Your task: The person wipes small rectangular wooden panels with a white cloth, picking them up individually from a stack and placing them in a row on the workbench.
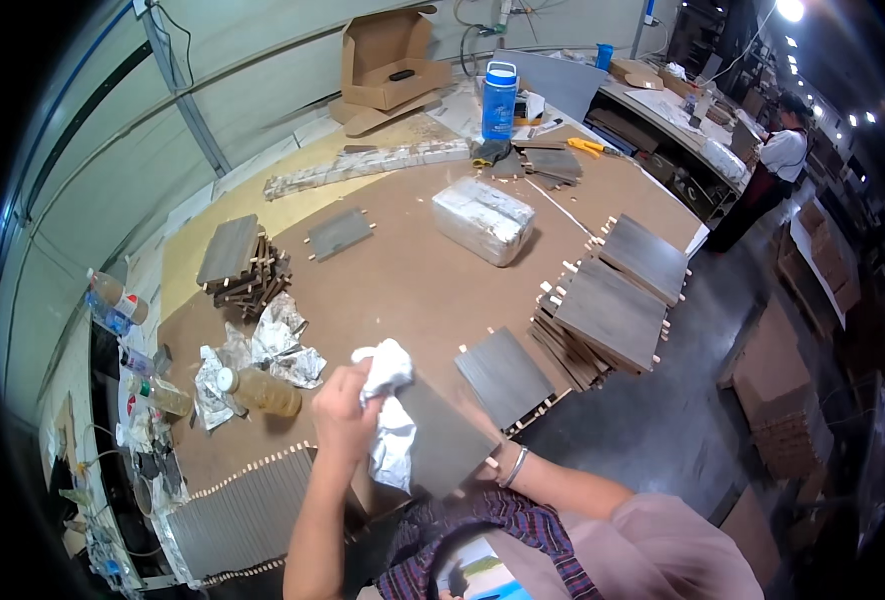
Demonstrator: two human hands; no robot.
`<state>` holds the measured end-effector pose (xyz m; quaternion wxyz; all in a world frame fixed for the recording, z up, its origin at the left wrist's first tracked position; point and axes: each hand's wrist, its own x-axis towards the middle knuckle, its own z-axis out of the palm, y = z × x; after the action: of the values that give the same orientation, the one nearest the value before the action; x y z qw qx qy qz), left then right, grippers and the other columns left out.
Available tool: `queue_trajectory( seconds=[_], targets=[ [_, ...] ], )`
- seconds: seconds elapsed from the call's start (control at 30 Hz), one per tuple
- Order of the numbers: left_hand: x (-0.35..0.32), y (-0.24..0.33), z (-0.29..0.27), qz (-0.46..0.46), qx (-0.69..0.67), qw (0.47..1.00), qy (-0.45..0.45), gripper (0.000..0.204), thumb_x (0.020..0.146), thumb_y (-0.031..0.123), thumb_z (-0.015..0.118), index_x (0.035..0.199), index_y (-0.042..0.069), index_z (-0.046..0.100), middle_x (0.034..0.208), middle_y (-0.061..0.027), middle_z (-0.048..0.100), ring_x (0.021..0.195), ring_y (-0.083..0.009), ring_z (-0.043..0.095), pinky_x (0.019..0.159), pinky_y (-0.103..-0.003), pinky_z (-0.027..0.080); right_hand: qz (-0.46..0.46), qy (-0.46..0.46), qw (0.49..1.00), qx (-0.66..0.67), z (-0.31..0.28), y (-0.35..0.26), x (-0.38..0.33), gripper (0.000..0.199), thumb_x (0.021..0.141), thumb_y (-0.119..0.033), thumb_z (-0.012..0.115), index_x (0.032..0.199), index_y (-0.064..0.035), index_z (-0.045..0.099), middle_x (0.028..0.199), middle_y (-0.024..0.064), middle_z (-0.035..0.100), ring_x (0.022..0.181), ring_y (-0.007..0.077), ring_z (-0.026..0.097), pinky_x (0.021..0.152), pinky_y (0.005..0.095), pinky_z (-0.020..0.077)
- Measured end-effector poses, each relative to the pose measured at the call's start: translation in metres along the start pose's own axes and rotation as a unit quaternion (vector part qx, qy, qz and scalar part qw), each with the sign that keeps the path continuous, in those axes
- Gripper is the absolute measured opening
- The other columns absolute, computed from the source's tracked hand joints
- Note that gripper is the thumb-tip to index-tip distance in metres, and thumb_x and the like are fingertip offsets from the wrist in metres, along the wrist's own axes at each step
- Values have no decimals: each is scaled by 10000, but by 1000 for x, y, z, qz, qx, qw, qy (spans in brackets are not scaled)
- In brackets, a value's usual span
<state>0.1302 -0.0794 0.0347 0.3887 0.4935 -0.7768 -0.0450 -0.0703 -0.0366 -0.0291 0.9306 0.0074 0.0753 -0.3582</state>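
Observation:
My left hand (343,408) is closed round a crumpled white rag (393,425), which hangs down along the left edge of a grey wooden panel (446,440). That panel has light dowel pegs at its near end and is tilted in front of my body. My right hand (491,432) grips it from the right side; most of its fingers are hidden behind the board. Just beyond, another grey panel (506,375) lies near the table edge. Left of my left hand stands a capped bottle of yellowish liquid (263,390) beside crumpled, stained paper (281,340).
Stacks of dowelled panels stand at right (613,310) and far left (231,250); a row of panels (248,515) fills the near left. A white wrapped block (485,220), blue bottle (500,105) and open cardboard box (388,75) sit farther back. A person (785,150) works at right.

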Motion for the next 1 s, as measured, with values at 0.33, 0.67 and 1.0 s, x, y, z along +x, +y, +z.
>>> queue_trajectory(
  seconds=[0.33,0.67,1.0],
  targets=[
    [-100,16,-8,-2,-9,989,-144,428,649,-29,653,1069,50,685,950,-128,672,838,-285,670,719,-362,535,-98,-158,982,-16,29,-35,-31,954,884,-679,426,1500,26,246,1442,329,374,1295,453,445,1031,563,424],
    [-74,32,-3,-264,-220,939,8,291,755,-42,635,1042,-39,679,934,-134,691,855,-218,670,773,-294,511,-84,-113,989,-52,14,-25,-25,1009,828,-702,521,1504,-2,256,1399,332,401,1212,450,493,972,562,441],
    [-49,-2,11,-331,-366,862,116,333,877,-4,622,1207,-46,618,982,-57,675,861,-95,609,763,-235,495,-94,-131,983,-87,20,-29,-33,1109,752,-747,575,1501,6,257,1406,331,393,1227,459,481,1016,589,413]
  ],
)
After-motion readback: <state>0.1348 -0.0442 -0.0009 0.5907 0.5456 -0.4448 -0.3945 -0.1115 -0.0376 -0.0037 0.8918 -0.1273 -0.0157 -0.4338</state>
